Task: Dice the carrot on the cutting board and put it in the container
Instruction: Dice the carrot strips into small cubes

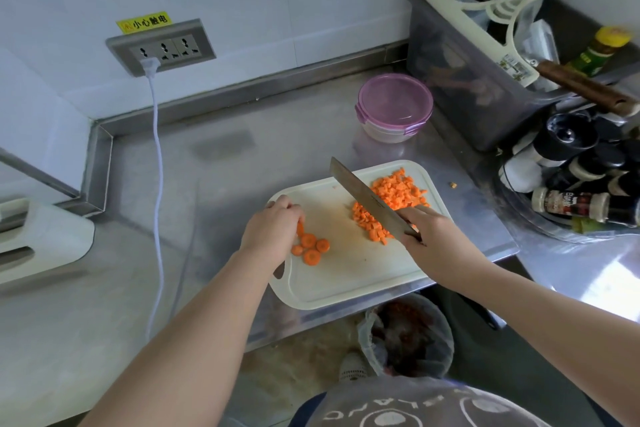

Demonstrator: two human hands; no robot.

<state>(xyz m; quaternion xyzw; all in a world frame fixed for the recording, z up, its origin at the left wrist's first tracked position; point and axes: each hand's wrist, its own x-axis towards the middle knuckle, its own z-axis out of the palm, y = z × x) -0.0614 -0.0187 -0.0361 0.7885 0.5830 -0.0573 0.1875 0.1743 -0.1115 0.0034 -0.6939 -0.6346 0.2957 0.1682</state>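
A white cutting board (349, 274) lies at the steel counter's front edge. Several round carrot slices (310, 247) sit on its left part. My left hand (272, 225) is over them with curled fingers pinching one slice on edge. A heap of diced carrot (394, 199) covers the board's far right. My right hand (434, 239) grips the handle of a cleaver (367, 199), whose blade points up and left above the dice. A round container (394, 107) with a purple lid stands closed behind the board.
A grey bin (485, 87) with utensils and a rack of spice bottles (581, 180) crowd the right side. A white cable (157, 184) hangs from a wall socket on the left. A lined waste bin (405, 336) stands below the counter edge. One carrot bit (453, 185) lies off the board.
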